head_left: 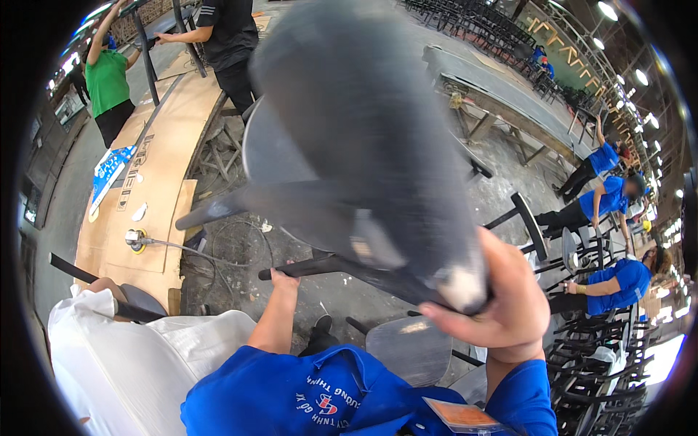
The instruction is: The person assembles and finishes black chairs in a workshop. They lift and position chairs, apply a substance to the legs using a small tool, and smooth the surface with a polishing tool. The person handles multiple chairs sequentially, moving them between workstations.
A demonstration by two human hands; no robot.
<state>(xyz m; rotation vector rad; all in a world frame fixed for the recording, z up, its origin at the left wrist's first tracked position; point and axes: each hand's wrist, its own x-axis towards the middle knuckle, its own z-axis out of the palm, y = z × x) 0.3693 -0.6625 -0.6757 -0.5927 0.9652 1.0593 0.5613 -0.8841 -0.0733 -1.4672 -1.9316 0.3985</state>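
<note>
Now, a dark chair (pixel 371 138) is held up between your two hands

The chair fills the view from its centre up to 12 o'clock, close to the camera and blurred by motion. Toward 8 o'clock, your left hand (pixel 284 277) is closed on a leg (pixel 318 266), near its tip. Another leg (pixel 218 208) points out to 9 o'clock. At 4 o'clock, your right hand (pixel 515 294) wraps a tapering end of the chair, fingers and thumb curled round it, beside a pale patch (pixel 463 287).

Below the chair, at 5 o'clock, is a grey seat (pixel 408 352); at 8 o'clock lies a white covering (pixel 138 363). A cardboard-topped bench (pixel 156 196) runs from 9 toward 11 o'clock, bearing a corded power tool (pixel 136 240). Beyond it, a person in green (pixel 110 83) stands at 10 o'clock and a person in black (pixel 231 43) at 11. Between 3 and 4 o'clock, several people in blue shirts (pixel 618 283) are among dark chair frames (pixel 596 370).
</note>
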